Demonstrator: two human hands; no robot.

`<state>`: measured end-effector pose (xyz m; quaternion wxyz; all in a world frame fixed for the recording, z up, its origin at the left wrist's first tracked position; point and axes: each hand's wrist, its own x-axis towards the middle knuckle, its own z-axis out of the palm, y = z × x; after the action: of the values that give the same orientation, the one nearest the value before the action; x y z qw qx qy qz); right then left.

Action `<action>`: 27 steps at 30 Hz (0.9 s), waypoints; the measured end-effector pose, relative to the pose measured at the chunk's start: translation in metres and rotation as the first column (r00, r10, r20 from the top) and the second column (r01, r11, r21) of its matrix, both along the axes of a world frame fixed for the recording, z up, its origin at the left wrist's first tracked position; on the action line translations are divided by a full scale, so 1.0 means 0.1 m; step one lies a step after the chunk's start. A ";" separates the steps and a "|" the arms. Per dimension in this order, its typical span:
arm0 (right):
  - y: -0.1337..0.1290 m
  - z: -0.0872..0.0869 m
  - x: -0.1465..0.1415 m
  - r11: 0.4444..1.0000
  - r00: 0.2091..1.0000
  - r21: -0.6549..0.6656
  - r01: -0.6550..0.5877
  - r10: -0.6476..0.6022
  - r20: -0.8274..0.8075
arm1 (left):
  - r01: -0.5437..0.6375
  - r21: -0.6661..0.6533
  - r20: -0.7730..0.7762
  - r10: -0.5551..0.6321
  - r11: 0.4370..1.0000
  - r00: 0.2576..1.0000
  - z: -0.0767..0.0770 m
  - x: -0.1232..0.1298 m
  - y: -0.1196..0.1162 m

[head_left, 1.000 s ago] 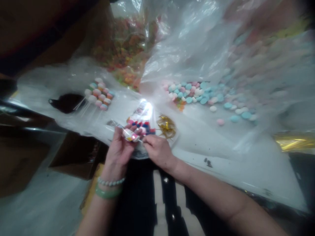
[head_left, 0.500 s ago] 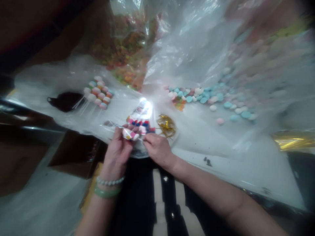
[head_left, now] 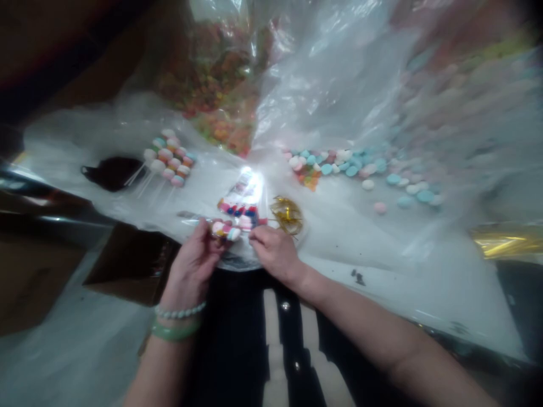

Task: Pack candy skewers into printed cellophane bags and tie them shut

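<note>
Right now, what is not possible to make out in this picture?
All in the head view:
Pink, yellow and white sweets in the left hand: their left end, behind its fingers.
Right hand: anything pinched, hidden by curled fingers.
Open brown cardboard box: contents, lost in shadow.
Round pastel sweets: exact number, blurred at far right.

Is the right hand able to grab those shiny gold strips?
Probably yes: the gold strips lie right beside the right hand, on its far side, and nothing seems to block the way.
</note>
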<state>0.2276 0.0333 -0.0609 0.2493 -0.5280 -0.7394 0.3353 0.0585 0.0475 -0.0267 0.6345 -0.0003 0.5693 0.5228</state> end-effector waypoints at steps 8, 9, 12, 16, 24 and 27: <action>-0.01 -0.02 0.01 0.999 0.999 0.024 -0.041 0.041 -0.008 | 0.014 -0.018 -0.052 -0.015 1.000 0.999 0.03 -0.06 -0.01; -0.01 -0.02 0.01 0.998 0.999 0.040 -0.039 0.039 -0.002 | 0.013 0.000 -0.047 -0.013 1.000 0.999 0.02 -0.05 -0.02; -0.03 -0.02 0.00 0.995 0.999 0.092 -0.043 0.044 -0.003 | 0.000 0.083 -0.039 0.003 0.997 0.999 -0.05 0.03 -0.05; -0.07 0.00 -0.02 0.992 0.999 0.121 -0.032 0.036 -0.034 | -0.012 0.188 0.030 0.006 0.982 1.000 -0.09 0.18 -0.09; -0.10 0.02 0.00 0.961 0.997 0.267 -0.070 0.059 0.048 | -0.147 0.136 0.135 0.128 0.980 0.982 -0.04 0.16 -0.05; -0.11 0.02 0.00 0.944 0.992 0.309 -0.118 0.096 0.087 | -0.225 0.093 0.158 0.208 0.970 0.965 -0.01 0.13 -0.02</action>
<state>0.2279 0.0219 -0.0592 0.2850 -0.4523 -0.8192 0.2077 0.0712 0.0451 -0.0279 0.6127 -0.0662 0.4881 0.6181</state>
